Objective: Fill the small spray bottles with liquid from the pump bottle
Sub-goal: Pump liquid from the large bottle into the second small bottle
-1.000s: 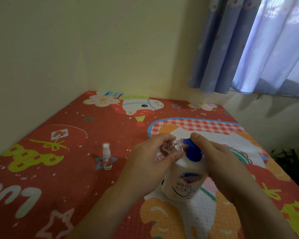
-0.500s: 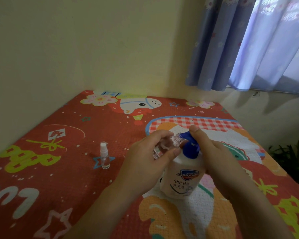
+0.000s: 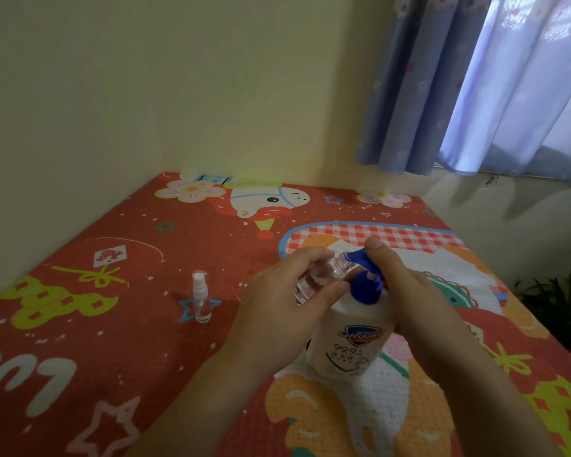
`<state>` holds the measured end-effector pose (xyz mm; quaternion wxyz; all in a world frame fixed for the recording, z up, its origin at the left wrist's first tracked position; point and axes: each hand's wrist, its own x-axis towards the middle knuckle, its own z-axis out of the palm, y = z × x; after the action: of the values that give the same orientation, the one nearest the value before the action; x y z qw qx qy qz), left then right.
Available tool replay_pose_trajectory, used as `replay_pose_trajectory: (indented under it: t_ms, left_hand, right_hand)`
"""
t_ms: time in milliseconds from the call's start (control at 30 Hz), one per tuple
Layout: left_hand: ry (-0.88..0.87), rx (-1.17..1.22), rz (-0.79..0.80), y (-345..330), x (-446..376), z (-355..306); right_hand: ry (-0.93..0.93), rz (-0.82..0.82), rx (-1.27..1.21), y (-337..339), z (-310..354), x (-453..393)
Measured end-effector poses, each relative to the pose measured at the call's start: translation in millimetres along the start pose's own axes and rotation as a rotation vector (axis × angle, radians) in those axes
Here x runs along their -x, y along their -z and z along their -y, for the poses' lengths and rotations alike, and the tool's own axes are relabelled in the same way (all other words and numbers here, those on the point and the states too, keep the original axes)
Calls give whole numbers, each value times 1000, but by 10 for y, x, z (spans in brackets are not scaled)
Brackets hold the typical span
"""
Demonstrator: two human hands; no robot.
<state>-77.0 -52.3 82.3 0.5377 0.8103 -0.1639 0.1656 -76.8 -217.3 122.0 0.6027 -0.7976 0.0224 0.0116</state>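
At centre right of the frame a white pump bottle with a blue pump head stands upright on a red cartoon-print mat. The left hand pinches a clear, uncapped small bottle between thumb and fingers, tilted with its open neck touching the blue spout. The right hand rests over the pump head, one finger on top of the spout, fingers curled around the bottle's far side. A second small bottle, capped with a white sprayer, stands upright left of centre, well apart from the hands. A blue curtain hangs at upper right.
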Motion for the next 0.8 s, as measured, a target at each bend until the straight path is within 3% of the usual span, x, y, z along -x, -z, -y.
replay_pose_trajectory:
  t_ms: [800]
  left_hand:
    - [16,-75,38,27,-9,54]
  right_hand:
    - [61,21,65,76,-75,-54]
